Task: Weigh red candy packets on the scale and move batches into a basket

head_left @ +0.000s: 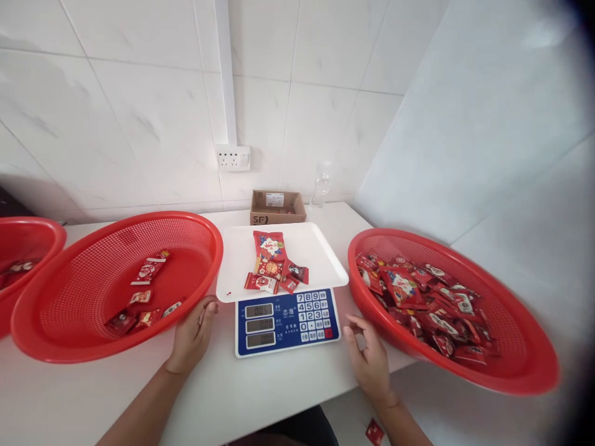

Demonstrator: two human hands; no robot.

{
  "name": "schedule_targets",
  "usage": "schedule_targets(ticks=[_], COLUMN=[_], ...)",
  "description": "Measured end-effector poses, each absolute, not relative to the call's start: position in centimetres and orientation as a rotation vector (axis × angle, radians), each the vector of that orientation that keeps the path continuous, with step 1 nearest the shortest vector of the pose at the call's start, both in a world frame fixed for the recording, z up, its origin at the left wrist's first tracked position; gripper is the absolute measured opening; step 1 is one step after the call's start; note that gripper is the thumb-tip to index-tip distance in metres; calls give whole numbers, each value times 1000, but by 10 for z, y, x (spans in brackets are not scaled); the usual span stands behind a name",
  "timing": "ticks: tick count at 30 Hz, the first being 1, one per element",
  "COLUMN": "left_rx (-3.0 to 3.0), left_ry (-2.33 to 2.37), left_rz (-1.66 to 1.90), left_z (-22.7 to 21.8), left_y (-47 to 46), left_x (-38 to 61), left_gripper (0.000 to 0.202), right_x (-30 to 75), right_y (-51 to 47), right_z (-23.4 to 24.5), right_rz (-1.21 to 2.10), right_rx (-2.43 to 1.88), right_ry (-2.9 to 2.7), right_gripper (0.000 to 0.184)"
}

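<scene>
My left hand (194,331) rests between the left red basket (211,272) and the scale, close against the basket's rim, with loosely bent fingers and nothing visible in it. On the other side, my right hand (370,359) is half curled, thumb and fingers apart, near the rim of the right red basket (520,347). Between them stands a digital scale (288,325) with a blue keypad panel and a white tray (320,254). On the tray lie a large red snack packet (270,246) and several smaller red packets (261,282).
Several red packets (149,271) lie in the left basket; many more (441,303) fill the right one. Another red basket (32,229) is at the far left. Behind the scale are a cardboard box (277,218) and a clear bottle (320,186). A red packet (374,432) lies below the table edge.
</scene>
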State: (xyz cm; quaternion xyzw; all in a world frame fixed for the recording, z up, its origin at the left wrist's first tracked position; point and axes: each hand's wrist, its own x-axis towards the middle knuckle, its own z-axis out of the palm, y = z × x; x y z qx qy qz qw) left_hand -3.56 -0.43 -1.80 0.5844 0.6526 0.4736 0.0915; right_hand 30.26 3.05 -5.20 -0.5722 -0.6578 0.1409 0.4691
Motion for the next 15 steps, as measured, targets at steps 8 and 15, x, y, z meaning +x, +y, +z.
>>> schedule_targets(ticks=[8,15], left_rx=[1650,1721], left_ry=[2232,2407], left_rz=[1291,1053], left_z=[-25,-25], left_y=[6,5], left_x=[-33,-33], left_gripper=[40,34], right_x=[311,319], right_y=[42,38], right_z=[-62,-64], right_rz=[829,905], right_rx=[-1501,-1442], right_ry=[-1356,-1362], right_gripper=[50,45])
